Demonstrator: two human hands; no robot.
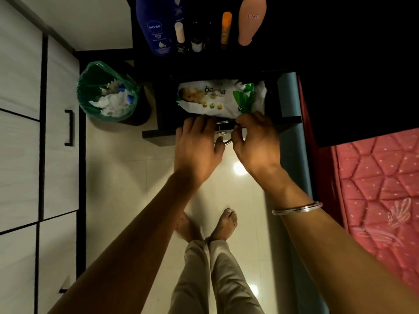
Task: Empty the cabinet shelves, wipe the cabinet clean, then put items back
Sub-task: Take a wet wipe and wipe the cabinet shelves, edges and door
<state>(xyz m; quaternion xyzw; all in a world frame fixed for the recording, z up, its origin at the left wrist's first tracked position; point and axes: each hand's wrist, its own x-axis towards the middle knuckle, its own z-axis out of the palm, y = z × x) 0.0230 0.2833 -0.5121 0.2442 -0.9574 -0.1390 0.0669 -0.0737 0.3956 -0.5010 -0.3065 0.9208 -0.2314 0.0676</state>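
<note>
Here, both hands at the open drawer (pixel 288 120) front.
Left hand (pixel 199 143) lies flat, gripping nothing; right hand (pixel 256 139) curls, grip contents unclear. Lift the wipes pack (pixel 217 98) out first, two-handed.

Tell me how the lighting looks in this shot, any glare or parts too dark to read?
Head view: dim and warm overall; bright glare spots on the glossy floor below the right hand; the cabinet interior is nearly black, so the bottles on top barely read; the wipes pack is well lit; wide-angle bending curves the edges.
</note>
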